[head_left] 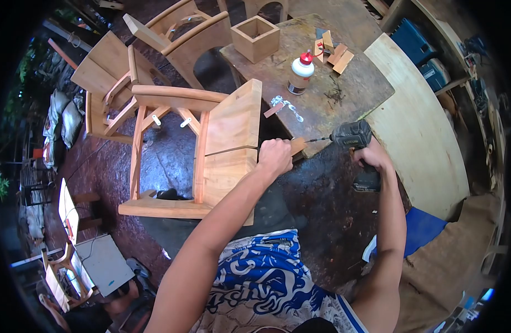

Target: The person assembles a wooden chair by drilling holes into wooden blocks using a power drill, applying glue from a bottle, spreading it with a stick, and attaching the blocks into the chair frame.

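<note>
From here I have my left hand [276, 156] closed around a small wood block [298, 145] by the edge of the counter [362, 87]. My right hand [371, 154] grips the drill [351, 135], its bit pointed at the block. The glue bottle [301, 76] stands on the counter.

In front of you, the worn, stained wooden bench [363, 83] carries an open-topped wooden box [261, 49] at its far left. A white bottle [302, 74] with a red cap stands upright near the middle, small wood blocks [342, 62] lie at your far right, and dark scraps [335, 95] lie nearer. At your near left, white smears [292, 109] run beside a reddish wood strip [273, 109].
</note>
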The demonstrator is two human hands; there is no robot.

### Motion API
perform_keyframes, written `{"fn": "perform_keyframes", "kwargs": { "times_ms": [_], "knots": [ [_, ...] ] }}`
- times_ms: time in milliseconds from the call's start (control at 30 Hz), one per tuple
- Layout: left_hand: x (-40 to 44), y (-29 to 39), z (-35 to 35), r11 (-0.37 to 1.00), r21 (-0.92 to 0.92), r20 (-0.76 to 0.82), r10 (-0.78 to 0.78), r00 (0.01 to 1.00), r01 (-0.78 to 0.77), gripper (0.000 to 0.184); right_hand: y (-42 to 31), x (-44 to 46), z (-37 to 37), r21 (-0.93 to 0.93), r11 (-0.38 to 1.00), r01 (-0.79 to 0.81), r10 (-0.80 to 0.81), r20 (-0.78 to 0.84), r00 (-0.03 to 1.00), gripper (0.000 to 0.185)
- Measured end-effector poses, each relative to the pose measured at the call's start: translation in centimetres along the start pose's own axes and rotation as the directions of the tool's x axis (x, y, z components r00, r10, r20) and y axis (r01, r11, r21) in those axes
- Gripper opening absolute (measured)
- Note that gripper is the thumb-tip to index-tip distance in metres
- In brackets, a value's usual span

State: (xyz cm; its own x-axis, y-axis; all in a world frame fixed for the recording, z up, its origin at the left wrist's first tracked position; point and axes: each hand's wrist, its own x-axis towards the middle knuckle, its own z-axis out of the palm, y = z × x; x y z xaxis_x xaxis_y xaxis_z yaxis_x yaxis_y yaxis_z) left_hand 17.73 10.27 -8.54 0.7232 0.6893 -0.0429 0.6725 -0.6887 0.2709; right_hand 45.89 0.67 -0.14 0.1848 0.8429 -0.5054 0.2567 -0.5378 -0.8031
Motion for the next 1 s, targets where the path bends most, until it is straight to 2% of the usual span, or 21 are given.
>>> {"fn": "perform_keyframes", "kwargs": {
  "times_ms": [200,533,700,1000],
  "knots": [
    [-0.4,-0.3,0.1,1.000,-0.011,0.011,-0.006,1.000,0.006,0.039,0.0,0.8,0.1,0.021,1.000,-0.017,0.017,0.024,1.000,0.031],
    [-0.5,-0.2,0.0,0.999,-0.043,0.006,-0.008,1.000,0.008,0.037,-0.6,1.2,0.0,-0.015,0.999,-0.043,0.044,0.054,0.998,0.032],
    [-0.3,-0.2,0.2,1.000,-0.030,-0.050,0.000,0.999,-0.001,0.036,-1.3,1.1,0.0,-0.026,0.999,-0.031,0.032,0.041,0.999,0.037],
    [-0.2,-0.2,0.0,0.998,-0.048,0.010,-0.029,1.000,0.030,0.036,-0.8,1.8,0.0,-0.048,0.998,-0.029,0.031,0.042,0.999,0.037]
  ]
}}
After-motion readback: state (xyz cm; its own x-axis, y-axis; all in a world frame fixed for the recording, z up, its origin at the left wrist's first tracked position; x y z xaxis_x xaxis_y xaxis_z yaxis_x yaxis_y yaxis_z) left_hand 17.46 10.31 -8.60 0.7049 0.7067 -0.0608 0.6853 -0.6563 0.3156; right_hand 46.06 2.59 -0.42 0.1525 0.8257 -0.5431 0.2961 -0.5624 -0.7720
